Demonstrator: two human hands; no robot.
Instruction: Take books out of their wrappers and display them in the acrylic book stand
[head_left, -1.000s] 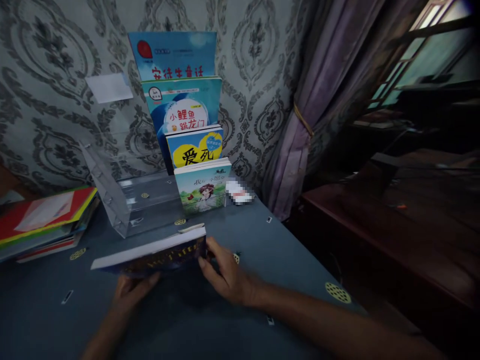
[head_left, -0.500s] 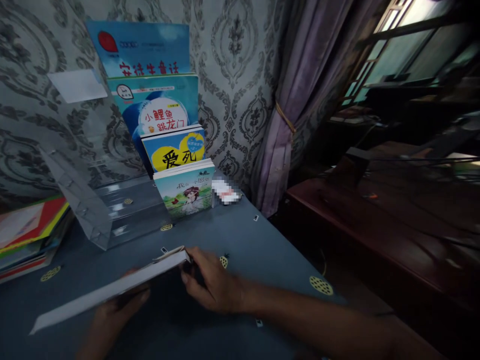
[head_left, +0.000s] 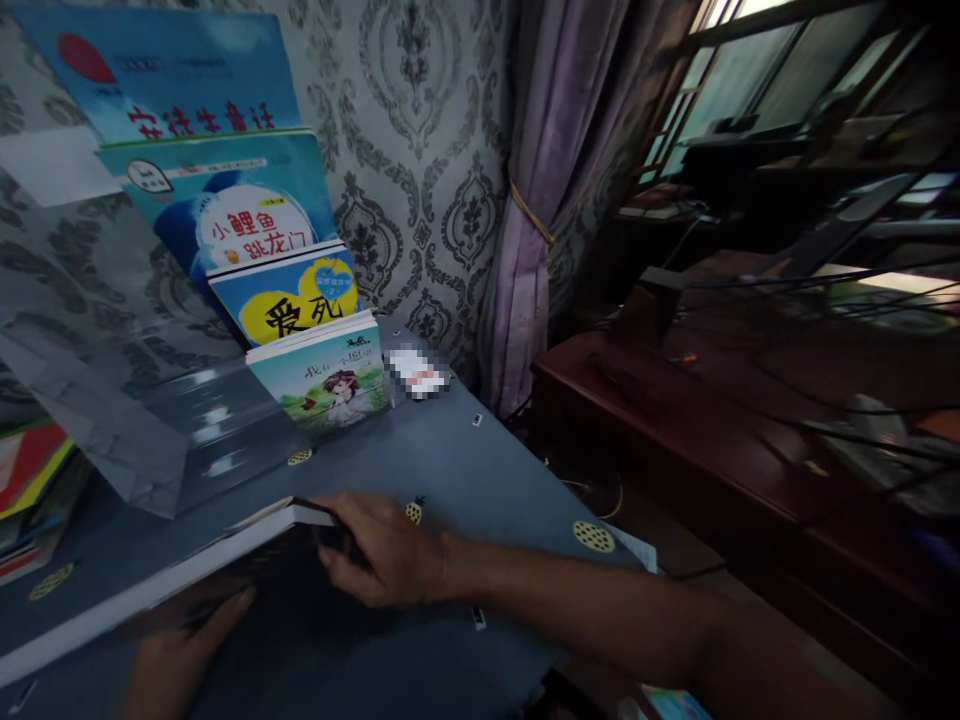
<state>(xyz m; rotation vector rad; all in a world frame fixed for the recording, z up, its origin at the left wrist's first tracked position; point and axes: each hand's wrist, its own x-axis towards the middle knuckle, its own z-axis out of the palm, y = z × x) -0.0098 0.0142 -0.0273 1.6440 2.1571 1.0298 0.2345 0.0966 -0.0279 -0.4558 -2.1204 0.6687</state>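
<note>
Bk in hands: dark-covered book (head_left: 187,573), held above near part of table, in front of stand; tilted, white page edge up, running from L frame edge to R hand. Cover text too dim to read.
R hand: right hand (head_left: 379,550) gripping bk at its R end, thumb on near side, fingers curled at the corner.
L hand: left hand (head_left: 184,645) gripping bk lower on near side, blurred; thumb laid along dark cover, other fingers hidden.
Stand: clear plastic stand (head_left: 142,450), stepped, on table beyond the bk; R part filled, L part shows bare tiers.
Bks on stand: 4 covers, one behind another. Rear, tall blue book (head_left: 199,85); then teal book (head_left: 225,165); then blue-yellow book (head_left: 300,300); front, small green book (head_left: 330,385) w/ girl pic. Each overlaps the one behind.
R of stand: white item (head_left: 416,372), pixelated, just beside front bk.
L edge: colored stack (head_left: 34,490), red/yellow on top, cut by frame.
Table: blue-gray tabletop (head_left: 450,470), yellow pineapple prints.
Backdrop: patterned wallpaper (head_left: 416,110); purple curtain (head_left: 529,270), tied w/ band.
Far R: dark red desk (head_left: 600,400), apart from table, cluttered; window (head_left: 750,80) behind.
</note>
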